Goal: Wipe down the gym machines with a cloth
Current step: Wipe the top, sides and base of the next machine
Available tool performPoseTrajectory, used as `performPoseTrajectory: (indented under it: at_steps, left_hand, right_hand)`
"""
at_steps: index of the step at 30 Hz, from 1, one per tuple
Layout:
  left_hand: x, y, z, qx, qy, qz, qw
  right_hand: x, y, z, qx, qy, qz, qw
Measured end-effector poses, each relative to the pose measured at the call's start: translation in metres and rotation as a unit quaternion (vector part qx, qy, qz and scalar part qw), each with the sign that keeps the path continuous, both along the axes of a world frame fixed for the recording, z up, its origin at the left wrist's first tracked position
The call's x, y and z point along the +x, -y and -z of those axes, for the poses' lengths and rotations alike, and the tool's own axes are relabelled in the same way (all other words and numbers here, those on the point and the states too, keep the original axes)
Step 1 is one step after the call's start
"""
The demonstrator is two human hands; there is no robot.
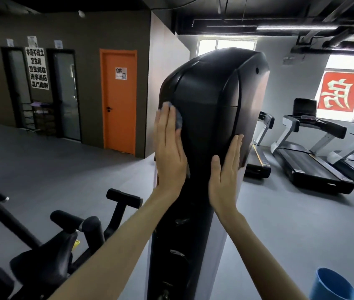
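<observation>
A tall gym machine with a glossy black plastic housing (210, 100) stands right in front of me. My left hand (168, 148) lies flat, fingers straight, and presses a small blue-grey cloth (177, 118) against the left side of the housing; only the cloth's edges show past my fingers. My right hand (225, 169) rests flat with straight fingers on the housing's lower right side and holds nothing.
An exercise bike with black saddle and handles (68, 239) stands at lower left. Several treadmills (305, 161) line the right wall under windows. A blue bucket (331, 286) sits at bottom right. An orange door (118, 100) is in the wall behind, across grey floor.
</observation>
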State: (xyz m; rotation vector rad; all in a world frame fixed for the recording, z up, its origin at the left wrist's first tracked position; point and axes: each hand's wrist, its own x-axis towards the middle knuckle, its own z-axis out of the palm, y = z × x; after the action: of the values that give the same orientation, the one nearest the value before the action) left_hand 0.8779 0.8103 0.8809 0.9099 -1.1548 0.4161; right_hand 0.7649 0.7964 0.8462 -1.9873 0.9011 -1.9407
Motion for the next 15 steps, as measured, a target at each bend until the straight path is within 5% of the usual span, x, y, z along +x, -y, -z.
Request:
performPoseTrajectory:
  at_steps: [9,15]
  left_hand:
    - [-0.010,-0.016,0.099,0.122,-0.279,0.057,0.951]
    - [-0.007,-0.007,0.027,0.063,-0.232,0.042,0.970]
  right_hand:
    - [0.021,0.011,0.010,-0.045,0.050,0.045,0.997]
    - [0.022,0.011,0.011,-0.048,0.053,0.063,0.995]
